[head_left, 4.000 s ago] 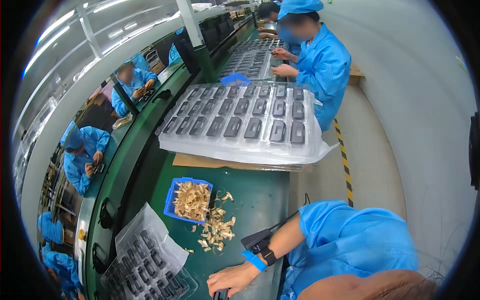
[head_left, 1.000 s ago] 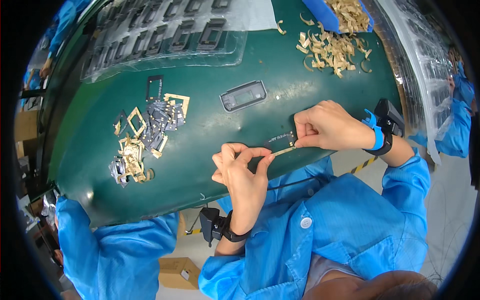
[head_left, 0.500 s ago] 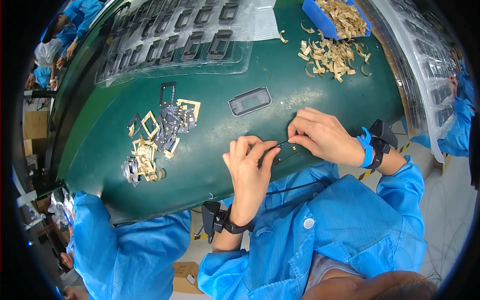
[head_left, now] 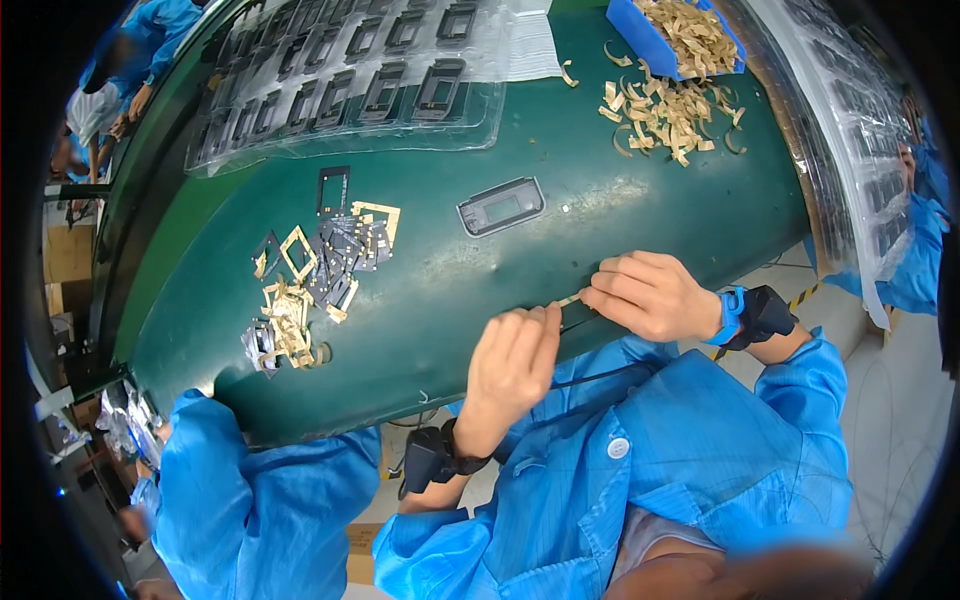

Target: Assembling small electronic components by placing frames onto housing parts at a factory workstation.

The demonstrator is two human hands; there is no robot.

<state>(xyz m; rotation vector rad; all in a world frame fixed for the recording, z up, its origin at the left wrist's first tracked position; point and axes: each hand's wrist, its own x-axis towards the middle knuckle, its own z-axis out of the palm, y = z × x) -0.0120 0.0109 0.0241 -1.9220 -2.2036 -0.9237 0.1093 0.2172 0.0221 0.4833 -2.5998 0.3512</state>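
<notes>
Near the table's front edge, both my hands are closed on a thin flat piece [head_left: 570, 299] that shows a tan strip between the fingertips. My left hand [head_left: 513, 362] pinches its left end, and my right hand [head_left: 645, 297] grips the right end. Fingers cover most of it, so its full outline is hidden. Beyond my hands a grey plastic housing [head_left: 501, 207] with a rectangular window lies flat. One small pale square [head_left: 566, 209] rests just right of the housing.
A pile of flat black and tan frames [head_left: 345, 245] lies to the left. Clear trays [head_left: 345, 145] of grey housings stand at the far left. Curled tan strips [head_left: 670, 120] spill before a blue bin [head_left: 640, 38] at the far right. A co-worker's blue sleeve [head_left: 205, 450] is at the near left.
My right hand has moved down and nearer, and my left hand has turned over with its knuckles up. The held piece is tilted, now showing a tan strip.
</notes>
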